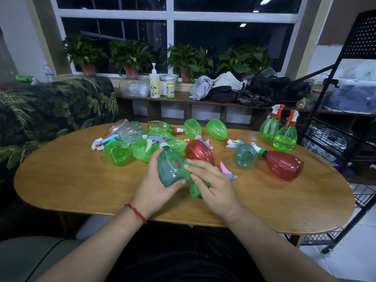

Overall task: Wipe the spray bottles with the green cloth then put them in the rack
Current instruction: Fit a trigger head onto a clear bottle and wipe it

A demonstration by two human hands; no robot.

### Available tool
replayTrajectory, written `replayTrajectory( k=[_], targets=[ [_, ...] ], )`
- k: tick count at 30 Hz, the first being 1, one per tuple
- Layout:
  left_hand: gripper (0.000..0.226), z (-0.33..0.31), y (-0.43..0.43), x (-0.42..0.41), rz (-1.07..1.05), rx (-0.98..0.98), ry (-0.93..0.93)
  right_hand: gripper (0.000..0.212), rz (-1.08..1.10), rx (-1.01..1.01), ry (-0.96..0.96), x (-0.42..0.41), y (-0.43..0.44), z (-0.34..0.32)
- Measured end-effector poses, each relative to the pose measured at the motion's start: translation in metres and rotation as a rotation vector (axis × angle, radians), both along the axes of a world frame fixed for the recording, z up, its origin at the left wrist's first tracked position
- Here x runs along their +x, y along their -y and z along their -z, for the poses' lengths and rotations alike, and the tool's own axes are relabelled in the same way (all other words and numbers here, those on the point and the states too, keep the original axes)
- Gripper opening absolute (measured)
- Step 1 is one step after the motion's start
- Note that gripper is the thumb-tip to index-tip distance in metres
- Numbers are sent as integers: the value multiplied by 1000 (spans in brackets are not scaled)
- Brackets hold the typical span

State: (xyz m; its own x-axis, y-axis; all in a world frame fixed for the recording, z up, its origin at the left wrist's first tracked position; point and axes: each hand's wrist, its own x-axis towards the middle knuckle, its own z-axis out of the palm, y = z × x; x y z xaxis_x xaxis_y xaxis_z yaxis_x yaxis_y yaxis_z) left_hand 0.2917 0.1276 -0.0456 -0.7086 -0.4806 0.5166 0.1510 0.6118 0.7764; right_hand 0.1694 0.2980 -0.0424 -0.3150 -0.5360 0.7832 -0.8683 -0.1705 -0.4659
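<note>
The teal spray bottle was held just above the counter, near its middle and a little toward the person's edge, tilted with its grey-and-white trigger head pointing toward 12 o'clock. The left hand gripped it from the 9 o'clock side, fingers curled under the body and thumb over the top. A red string bracelet circled that wrist. The right hand had the green cloth bunched under curled fingers and pressed it against the bottle's 3 o'clock flank; how much of the cloth was tucked into the palm I could not quite make out.

Beyond the hands, more bottles lay on their sides. A cluster of green bottles spread from 10 to 12 o'clock, a red bottle lay just behind the cloth, and a second teal bottle lay at about 1 o'clock beside another red bottle at 2 o'clock. Two green bottles stood upright at the counter's far 2 o'clock edge. The black wire rack stood just off the counter at 3 o'clock.
</note>
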Motion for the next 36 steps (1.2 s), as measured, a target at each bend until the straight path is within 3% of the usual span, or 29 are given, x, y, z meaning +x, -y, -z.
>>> replayTrajectory(
  k=[6, 11, 16, 30, 36],
  targets=[
    [110, 0, -6, 6, 139, -116, 77, 31, 45, 24, 219, -6, 1, -1],
    [110, -2, -10, 8, 262, -165, 101, 30, -39, 31, 639, -8, 0, -10],
    [111, -5, -10, 5, 258, -231, 121, 28, -71, -3, 740, -11, -4, -13],
    [111, 0, -6, 4, 232, -428, 62, 30, 4, -21, 493, -17, 3, 0],
    [115, -1, -7, 5, 144, -325, 34, 29, 52, -37, 297, -7, 0, -4]
  ],
)
